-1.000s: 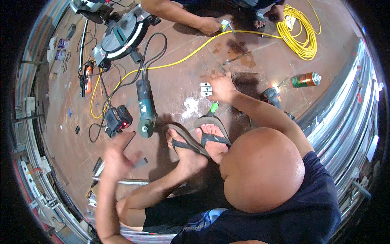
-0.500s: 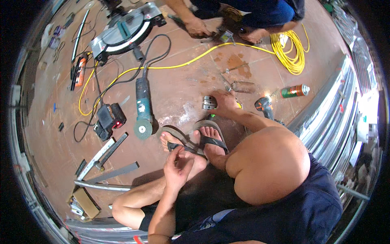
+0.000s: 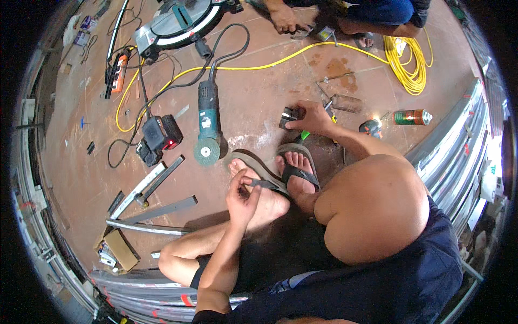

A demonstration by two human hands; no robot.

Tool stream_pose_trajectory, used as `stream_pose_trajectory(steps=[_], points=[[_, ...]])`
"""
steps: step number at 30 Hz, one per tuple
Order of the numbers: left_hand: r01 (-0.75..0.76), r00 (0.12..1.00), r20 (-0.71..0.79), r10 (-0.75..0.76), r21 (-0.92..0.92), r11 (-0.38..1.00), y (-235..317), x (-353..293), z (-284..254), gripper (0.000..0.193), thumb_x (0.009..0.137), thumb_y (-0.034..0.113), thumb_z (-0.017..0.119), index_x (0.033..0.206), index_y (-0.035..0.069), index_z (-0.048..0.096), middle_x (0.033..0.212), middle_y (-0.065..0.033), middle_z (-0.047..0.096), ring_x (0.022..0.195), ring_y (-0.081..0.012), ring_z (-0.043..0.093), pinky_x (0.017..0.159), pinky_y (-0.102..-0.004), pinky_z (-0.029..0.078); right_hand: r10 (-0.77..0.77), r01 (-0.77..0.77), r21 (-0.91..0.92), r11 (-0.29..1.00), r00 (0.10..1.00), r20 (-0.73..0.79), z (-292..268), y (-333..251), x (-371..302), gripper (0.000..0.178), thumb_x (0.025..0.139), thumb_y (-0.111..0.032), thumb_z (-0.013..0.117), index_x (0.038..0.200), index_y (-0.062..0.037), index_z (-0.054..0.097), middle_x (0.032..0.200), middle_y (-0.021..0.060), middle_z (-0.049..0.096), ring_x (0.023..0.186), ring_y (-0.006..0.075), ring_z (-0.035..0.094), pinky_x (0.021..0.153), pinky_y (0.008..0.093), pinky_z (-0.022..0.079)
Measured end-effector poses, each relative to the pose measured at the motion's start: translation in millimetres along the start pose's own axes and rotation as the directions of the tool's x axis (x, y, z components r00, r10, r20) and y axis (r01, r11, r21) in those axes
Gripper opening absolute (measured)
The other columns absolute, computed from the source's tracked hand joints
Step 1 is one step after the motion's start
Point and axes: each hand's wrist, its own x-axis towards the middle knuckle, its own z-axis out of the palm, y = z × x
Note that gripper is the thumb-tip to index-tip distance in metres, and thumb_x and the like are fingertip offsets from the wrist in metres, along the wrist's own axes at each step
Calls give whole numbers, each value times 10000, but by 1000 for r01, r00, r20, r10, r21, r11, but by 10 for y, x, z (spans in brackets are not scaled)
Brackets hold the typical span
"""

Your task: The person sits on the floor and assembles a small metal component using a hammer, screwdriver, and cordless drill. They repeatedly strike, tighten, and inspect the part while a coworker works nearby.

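My right hand (image 3: 314, 117) grips a small dark metal block (image 3: 292, 116) with shiny edges, just above the floor beyond my right foot. Its exact kind is unclear. My left hand (image 3: 242, 201) is closed in a pinch above my left foot; whatever lies between its fingertips is too small to make out. Beside the right hand are a green-tipped tool (image 3: 305, 134), partly covered by the hand, and a brown cylinder (image 3: 347, 103). A cordless drill (image 3: 371, 128) sits partly behind my right forearm.
An angle grinder (image 3: 208, 119) lies left of my feet, near a battery pack (image 3: 162, 135). Beyond are a mitre saw (image 3: 181, 24), a yellow cable coil (image 3: 408, 67) and another person's hand (image 3: 283, 19). A spray can (image 3: 413, 117) lies right; metal bars (image 3: 162, 209) lie left.
My right hand has lifted and tilted the metal block, which lay flat on the floor. My left hand remains pinched near the foot. The view has shifted slightly.
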Motion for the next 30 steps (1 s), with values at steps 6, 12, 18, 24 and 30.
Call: stream_pose_trajectory(steps=[6, 12, 18, 24, 30], points=[[23, 1000, 2, -23, -38, 999, 9, 27, 27, 645, 910, 10, 901, 1524, 24, 701, 1032, -19, 719, 779, -84, 576, 692, -260, 479, -40, -257, 688, 679, 922, 385, 45, -67, -89, 757, 890, -419, 997, 1445, 22, 731, 1229, 65, 806, 1141, 151, 724, 1029, 377, 576], [45, 999, 1, -45, 25, 999, 29, 23, 43, 640, 896, -9, 902, 1507, 55, 723, 1057, -24, 729, 815, -95, 616, 721, -267, 524, -382, -246, 903, 351, 843, 378, -292, -678, -331, 1037, 668, -417, 1120, 1502, 17, 682, 1343, 74, 796, 1257, 209, 738, 1132, 386, 568], [-4, 1000, -21, 4, -20, 1000, 37, 34, 59, 625, 907, -2, 908, 1499, 32, 711, 1029, -4, 707, 805, -86, 597, 694, -263, 479, -420, 161, 840, 518, 904, 85, -595, -1086, -389, 965, 649, -190, 1130, 1492, -31, 688, 1444, 81, 764, 1317, 201, 733, 1162, 398, 582], [14, 1000, -18, -14, -8, 1000, 87, 9, 39, 622, 895, -7, 912, 1484, 25, 718, 1042, -16, 709, 831, -104, 634, 718, -272, 502, -396, 249, 782, 572, 918, -3, -668, -1211, -486, 926, 663, -76, 1122, 1476, -20, 683, 1476, 63, 755, 1372, 164, 707, 1200, 381, 566], [34, 999, -2, -34, 24, 999, 89, 20, 26, 614, 891, 14, 913, 1475, 29, 726, 1062, -41, 717, 891, -117, 659, 755, -285, 523, -449, 253, 805, 537, 893, 19, -740, -1262, -502, 994, 697, -10, 1086, 1577, -41, 626, 1526, 102, 765, 1375, 204, 727, 1213, 416, 581]])
